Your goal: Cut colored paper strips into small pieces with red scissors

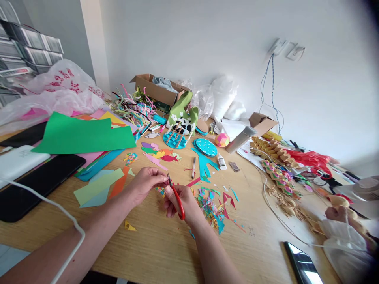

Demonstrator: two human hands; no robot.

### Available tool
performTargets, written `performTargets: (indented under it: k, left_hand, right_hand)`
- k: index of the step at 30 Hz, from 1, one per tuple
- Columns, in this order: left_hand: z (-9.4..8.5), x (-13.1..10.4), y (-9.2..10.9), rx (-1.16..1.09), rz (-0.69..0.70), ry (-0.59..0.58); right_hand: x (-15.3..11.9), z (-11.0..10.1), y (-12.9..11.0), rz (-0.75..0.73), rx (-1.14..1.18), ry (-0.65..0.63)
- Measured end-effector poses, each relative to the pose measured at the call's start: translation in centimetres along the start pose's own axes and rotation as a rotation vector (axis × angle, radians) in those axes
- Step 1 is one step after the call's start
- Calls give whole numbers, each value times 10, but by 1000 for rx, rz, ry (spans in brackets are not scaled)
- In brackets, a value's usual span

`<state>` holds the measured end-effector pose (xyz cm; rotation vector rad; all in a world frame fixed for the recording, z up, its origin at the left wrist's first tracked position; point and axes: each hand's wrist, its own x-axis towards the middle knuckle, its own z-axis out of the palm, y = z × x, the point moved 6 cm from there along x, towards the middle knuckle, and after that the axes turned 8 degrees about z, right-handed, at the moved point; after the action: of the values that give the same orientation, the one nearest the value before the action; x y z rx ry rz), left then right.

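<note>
Centre of frame, above wooden tabletop [142, 244]: red-handled metal scissors [178, 200], gripped by right hand [189, 205]; left hand [143, 184] pinched closed, contents indistinct; step apparently cutting, any further snip calling for clear fingertips.

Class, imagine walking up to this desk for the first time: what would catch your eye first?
Probably the big green sheet on the stack of paper at the left. Next, the red-handled scissors in the right hand, front and centre, with a bright heap of paper scraps just beside. Behind them, a green panda bag stands near the wall.
</note>
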<state>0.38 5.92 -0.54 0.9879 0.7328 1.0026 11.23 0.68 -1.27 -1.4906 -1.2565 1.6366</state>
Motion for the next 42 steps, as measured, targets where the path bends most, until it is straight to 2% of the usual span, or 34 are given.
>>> performTargets:
  k: [24, 42]
  left_hand:
    - [2, -2, 2, -20, -18, -10]
    - [-4, 2, -2, 38, -6, 7]
  right_hand:
    - [0, -1, 2, 12, -42, -14]
    - [-4, -10, -3, 58, -121, 55]
